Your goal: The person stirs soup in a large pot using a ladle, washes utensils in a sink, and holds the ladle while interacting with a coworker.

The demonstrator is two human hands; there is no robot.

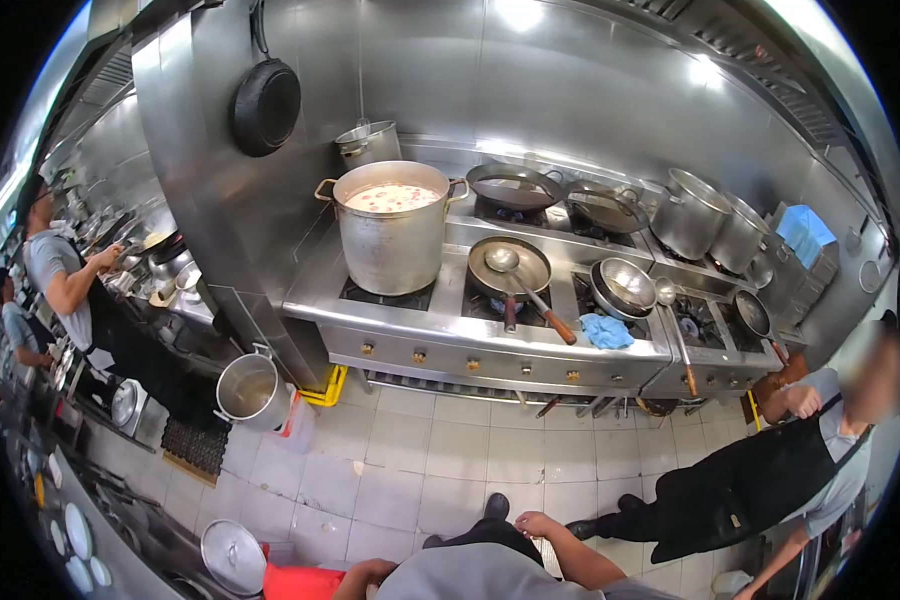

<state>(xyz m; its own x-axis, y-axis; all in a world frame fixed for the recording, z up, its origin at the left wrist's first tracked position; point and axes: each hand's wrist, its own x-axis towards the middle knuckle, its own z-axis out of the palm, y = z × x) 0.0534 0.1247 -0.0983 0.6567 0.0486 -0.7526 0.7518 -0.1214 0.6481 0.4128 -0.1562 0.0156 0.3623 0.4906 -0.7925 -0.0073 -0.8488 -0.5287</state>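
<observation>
My right hand [537, 523] hangs in front of my body over the tiled floor. Its fingers are loosely bent, and I see nothing in them. At the lower edge, my left hand [372, 570] is partly cut off beside my grey shirt [470, 573], and its fingers are hidden. Close to it on the left is a red item [300, 582], possibly a container. A round metal lid [234, 557] lies beside that. Neither hand touches the stove.
The stove [440, 345] bears a tall stockpot [392, 240], a wok [510, 265] with a ladle [502, 260] and a blue cloth [607, 331]. A co-worker [750, 480] stands at right; another [70, 270] works at left. A pot [250, 392] stands near the pillar.
</observation>
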